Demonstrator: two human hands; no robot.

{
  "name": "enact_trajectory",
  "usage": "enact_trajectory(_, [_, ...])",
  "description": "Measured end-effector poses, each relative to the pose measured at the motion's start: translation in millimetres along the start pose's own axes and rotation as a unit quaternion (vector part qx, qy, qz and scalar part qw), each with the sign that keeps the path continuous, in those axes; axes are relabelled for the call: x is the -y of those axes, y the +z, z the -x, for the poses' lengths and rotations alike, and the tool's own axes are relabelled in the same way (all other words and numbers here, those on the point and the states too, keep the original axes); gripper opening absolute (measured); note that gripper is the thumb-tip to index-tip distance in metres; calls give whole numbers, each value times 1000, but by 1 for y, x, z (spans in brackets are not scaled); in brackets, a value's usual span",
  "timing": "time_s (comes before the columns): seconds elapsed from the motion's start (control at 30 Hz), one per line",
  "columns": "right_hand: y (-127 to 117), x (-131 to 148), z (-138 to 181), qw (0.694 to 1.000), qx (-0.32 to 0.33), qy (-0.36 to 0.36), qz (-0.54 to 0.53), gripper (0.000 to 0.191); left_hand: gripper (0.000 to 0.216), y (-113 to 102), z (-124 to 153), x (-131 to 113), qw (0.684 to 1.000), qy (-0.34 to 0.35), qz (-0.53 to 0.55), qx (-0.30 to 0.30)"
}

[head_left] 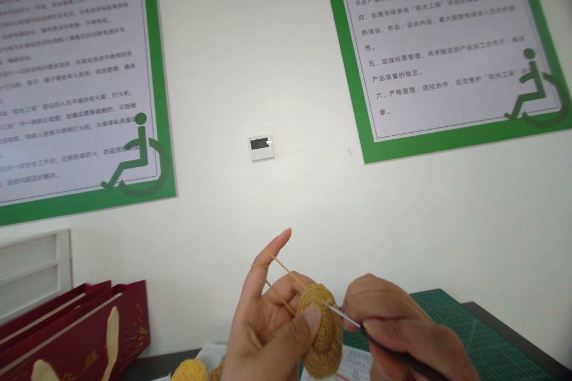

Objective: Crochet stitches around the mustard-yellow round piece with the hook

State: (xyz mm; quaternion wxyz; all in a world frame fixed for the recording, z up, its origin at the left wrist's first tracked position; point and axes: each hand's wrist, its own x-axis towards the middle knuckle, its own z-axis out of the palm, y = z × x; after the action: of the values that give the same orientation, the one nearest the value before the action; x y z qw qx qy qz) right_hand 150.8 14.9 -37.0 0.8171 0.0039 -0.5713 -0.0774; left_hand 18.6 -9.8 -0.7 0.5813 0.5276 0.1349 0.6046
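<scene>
Pinches an oval ochre crochet piece (325,342) in the left hand (266,330), with the thumb pressed on its near face, other fingers behind it and the index finger raised clear of it. Wraps a strand of ochre yarn (282,264) around that raised index finger, with lengths of it slanting down to the upper part of the work. Grips a crochet hook (346,315) by its dark handle in the right hand (402,324), with thumb and fingers closed about it and the silver shaft pointing left. Sets the hook's tip against the upper right of the near face; cannot tell about its passing through a stitch. Holds the two hands apart but close, with the crochet piece between them, low in the middle of the view. Shows below, partly behind the hands, printed paper (357,364), a yellow yarn ball (190,370) cut off by the lower edge, and at right a green cutting mat (473,333) on a dark table (487,314). Shows at lower left dark red gift bags (129,321) with pale handles. Faces a white wall (232,71) with a small thermostat (261,147) between two green-bordered posters (71,71), both bearing wheelchair symbols.
</scene>
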Motion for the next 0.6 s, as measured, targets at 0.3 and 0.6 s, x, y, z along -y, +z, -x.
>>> enact_trajectory(0.3, [-3, -3, -3, 992, 21, 92, -80, 7, 76, -3, 0, -1, 1000, -8, 3, -4])
enact_trajectory(0.6, [1, -5, -1, 879, 45, 374, -293, 23, 51, -3, 0, 0, 1000, 1, -4, 2])
